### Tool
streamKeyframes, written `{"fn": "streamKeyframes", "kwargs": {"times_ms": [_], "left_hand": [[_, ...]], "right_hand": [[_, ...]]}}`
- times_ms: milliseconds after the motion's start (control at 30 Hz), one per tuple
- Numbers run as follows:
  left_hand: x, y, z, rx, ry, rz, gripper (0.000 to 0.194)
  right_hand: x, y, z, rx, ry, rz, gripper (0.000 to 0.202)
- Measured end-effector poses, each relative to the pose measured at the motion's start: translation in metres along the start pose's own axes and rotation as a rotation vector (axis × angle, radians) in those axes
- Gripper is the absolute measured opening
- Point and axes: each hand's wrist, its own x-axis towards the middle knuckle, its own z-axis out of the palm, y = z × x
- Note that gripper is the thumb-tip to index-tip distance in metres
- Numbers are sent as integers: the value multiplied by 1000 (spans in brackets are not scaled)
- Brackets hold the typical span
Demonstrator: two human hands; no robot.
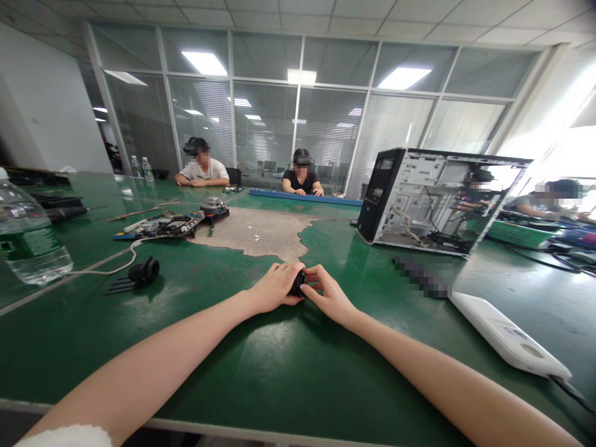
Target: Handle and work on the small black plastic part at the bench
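Note:
Both my hands meet over the middle of the green table (261, 372), around a small black part (297, 284). My left hand (278, 285) wraps its fingers over the part from the left. From the right, my right hand (327, 293) pinches it between thumb and fingers. Most of the part is hidden by my fingers, so its kind cannot be made out. To the left of my hands lies another black plastic piece (144, 270) with a round collar and flat fins.
An open computer case (419, 198) stands at the right, a white power strip (510, 335) in front of it. At left are a circuit board (161, 225), a white cable (133, 251) and a water bottle (32, 239). Several people sit around the table.

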Motion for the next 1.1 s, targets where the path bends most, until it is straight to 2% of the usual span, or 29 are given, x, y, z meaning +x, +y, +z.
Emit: {"fn": "streamKeyframes", "kwargs": {"times_ms": [233, 467, 767, 867, 1100], "left_hand": [[0, 0, 0, 2, 1, 3, 64], [0, 1, -1, 2, -13, -5, 64], [0, 1, 0, -4, 2, 1, 63], [1, 1, 0, 4, 2, -1, 63], [1, 0, 0, 28, -1, 6, 64]], "right_hand": [[1, 2, 0, -11, 36, -1, 15], [2, 5, 1, 63, -7, 76, 23], [-1, 0, 0, -58, 41, -72, 15], [0, 1, 0, -27, 40, -49, 13], [1, 3, 1, 32, -18, 58, 24]]}}
